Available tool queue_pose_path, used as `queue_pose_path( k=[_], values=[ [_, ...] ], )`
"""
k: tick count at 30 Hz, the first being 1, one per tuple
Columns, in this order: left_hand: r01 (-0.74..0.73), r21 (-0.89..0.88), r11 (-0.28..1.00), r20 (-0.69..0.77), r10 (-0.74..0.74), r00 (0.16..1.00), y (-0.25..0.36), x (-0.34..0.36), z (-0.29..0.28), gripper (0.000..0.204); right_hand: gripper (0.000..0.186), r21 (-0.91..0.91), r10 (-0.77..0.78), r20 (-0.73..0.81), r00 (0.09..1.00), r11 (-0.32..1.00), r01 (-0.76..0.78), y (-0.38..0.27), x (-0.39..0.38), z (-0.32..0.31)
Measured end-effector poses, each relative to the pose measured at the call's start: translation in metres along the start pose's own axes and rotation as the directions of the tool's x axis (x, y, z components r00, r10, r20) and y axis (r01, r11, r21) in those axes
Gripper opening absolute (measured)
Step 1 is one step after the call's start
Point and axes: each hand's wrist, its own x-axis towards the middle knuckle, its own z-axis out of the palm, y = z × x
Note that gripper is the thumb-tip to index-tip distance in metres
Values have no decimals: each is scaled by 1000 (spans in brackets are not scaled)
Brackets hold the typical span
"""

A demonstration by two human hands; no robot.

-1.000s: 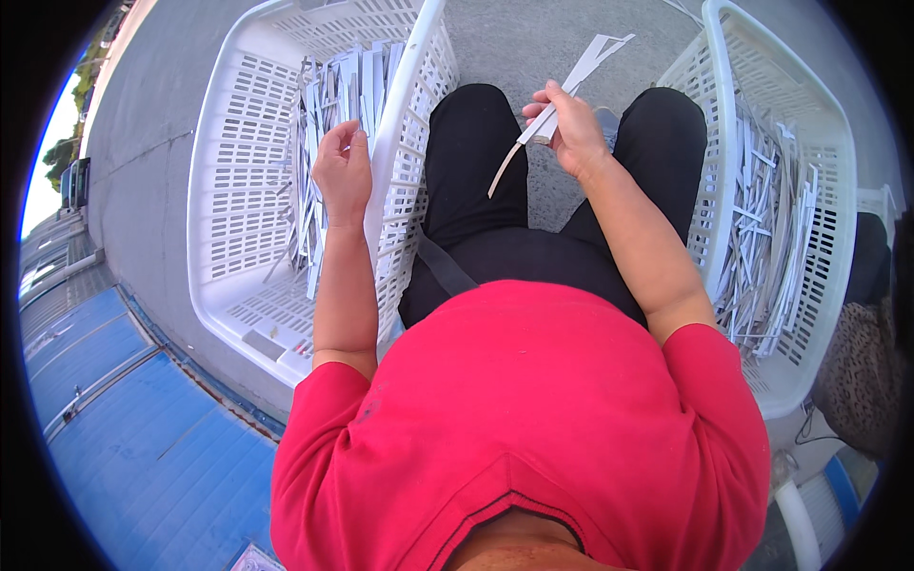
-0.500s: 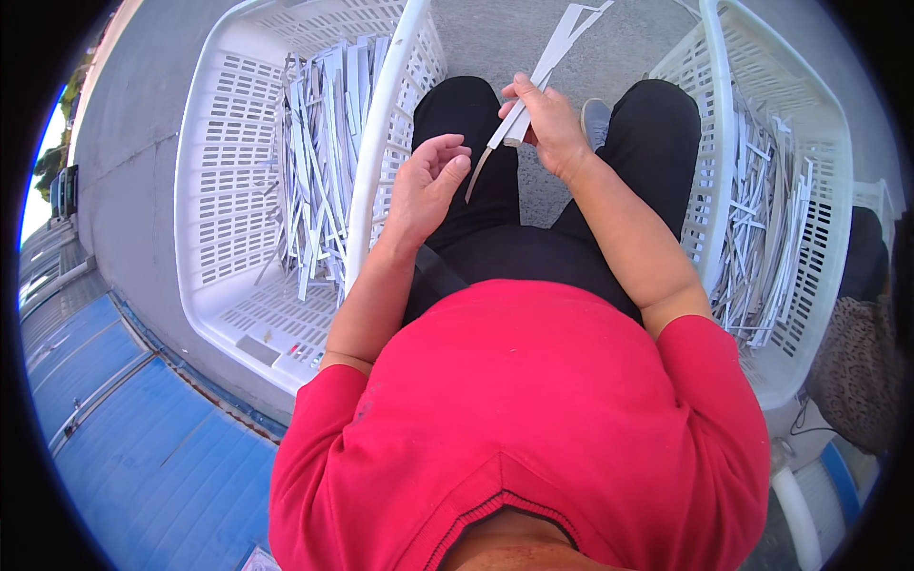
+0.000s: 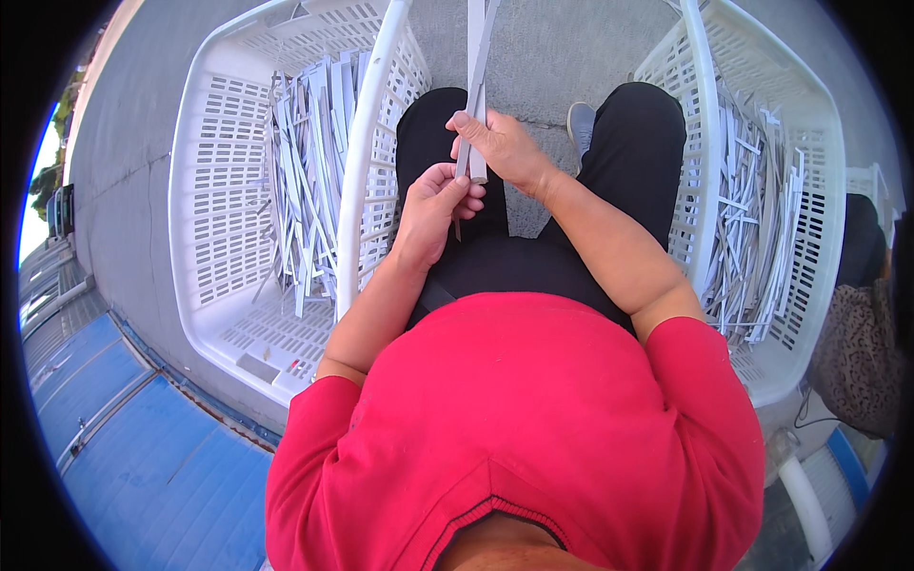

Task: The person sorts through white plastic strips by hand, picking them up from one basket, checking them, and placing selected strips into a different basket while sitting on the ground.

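While two large white slotted plastic crates, the left crate (image 3: pixel 219 190) and the right crate (image 3: pixel 809 190), are filled with loose pale strips, a long flat grey-white strip (image 3: pixel 476 86) is pinched above the lap by the closed right hand (image 3: pixel 500 143); its lower end is touched by the curled left hand (image 3: pixel 433 205).

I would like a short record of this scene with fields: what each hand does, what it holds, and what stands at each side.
right hand: grips long pale strips, upright over the lap
left hand: fingers touch the strips' lower end
left side: white slotted basket holding many similar strips
right side: second white basket, also with a pile of strips
ground: grey concrete
person: seated, red shirt, black trousers
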Motion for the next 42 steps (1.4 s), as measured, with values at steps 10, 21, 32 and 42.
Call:
queue_pose_path(
  k=[10,21,32,42],
  values=[
    [-67,73,995,-5,68,998,-5,-3,3,15,36,-53,-59,-93,994,997,55,6,-2,5],
    [-138,-14,990,-120,135,984,-16,-1,2,14,44,-188,-33,-447,894,981,-57,6,-2,-6],
    [-337,232,913,-297,396,869,-15,-7,4,30,20,304,187,-384,904,950,-68,3,-7,-15],
    [-241,-51,969,-271,219,937,-21,-2,-3,19,16,385,100,32,995,917,-104,-1,-14,-13]
  ],
)
